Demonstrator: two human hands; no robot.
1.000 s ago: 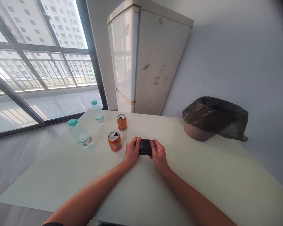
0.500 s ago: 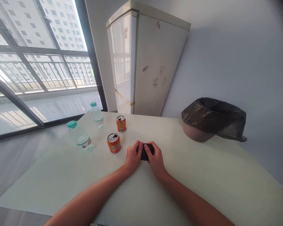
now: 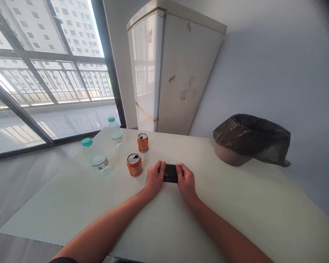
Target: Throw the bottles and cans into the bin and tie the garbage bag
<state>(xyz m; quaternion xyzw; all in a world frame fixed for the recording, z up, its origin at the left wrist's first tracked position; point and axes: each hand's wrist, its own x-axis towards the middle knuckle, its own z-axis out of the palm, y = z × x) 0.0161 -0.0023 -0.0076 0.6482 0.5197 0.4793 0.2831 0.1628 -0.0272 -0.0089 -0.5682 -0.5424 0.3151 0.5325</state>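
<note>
Between my two hands is a small, flat black piece, roughly rectangular and apparently folded; I cannot make out whether it is cloth or plastic. My left hand grips its left end, thumb on top. At the right end, my right hand holds it the same way, fingers curled beneath. Close to my left hand stands an opened orange drink can, and a second orange can is a little farther back. Both cans are upright.
Two clear bottles with green caps, a nearer bottle and a farther bottle, stand left on the white table. A bin lined with a dark bag is at the right. Behind the table is a fridge.
My hands have moved apart, the right one to the right. The black piece, bunched and mostly covered by my thumbs before, now lies flatter and wider between them. The view has shifted slightly.
</note>
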